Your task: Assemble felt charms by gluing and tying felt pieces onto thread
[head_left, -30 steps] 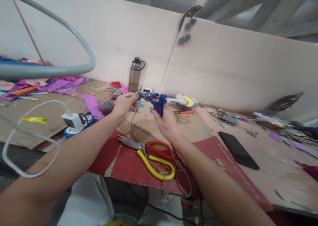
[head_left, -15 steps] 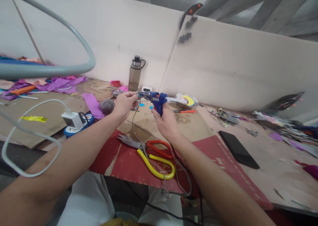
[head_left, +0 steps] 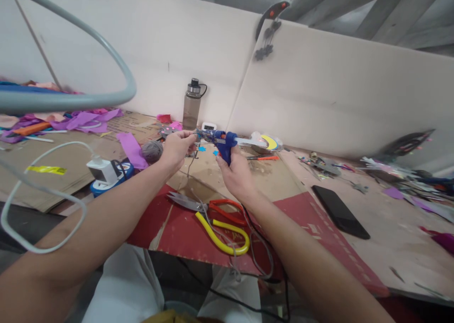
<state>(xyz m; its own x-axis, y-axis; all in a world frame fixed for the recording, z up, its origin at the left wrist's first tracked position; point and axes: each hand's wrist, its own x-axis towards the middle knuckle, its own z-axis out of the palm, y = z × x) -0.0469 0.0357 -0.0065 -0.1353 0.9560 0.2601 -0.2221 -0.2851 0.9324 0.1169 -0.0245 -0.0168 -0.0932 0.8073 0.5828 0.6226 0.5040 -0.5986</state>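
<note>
Head view: hardly shifted since earlier frames, right hand (head_left: 237, 174) clenched on blue hot glue gun (head_left: 227, 142) before water bottle (head_left: 191, 106), left hand (head_left: 176, 148) pinching small piece (head_left: 199, 135) at nozzle, gluing judged ongoing.

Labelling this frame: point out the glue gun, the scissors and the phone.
glue gun (head_left: 227, 141): head view, on its blue body.
scissors (head_left: 182, 201): head view, on the metal blades.
phone (head_left: 339, 212): head view, middle of its black face.
</note>
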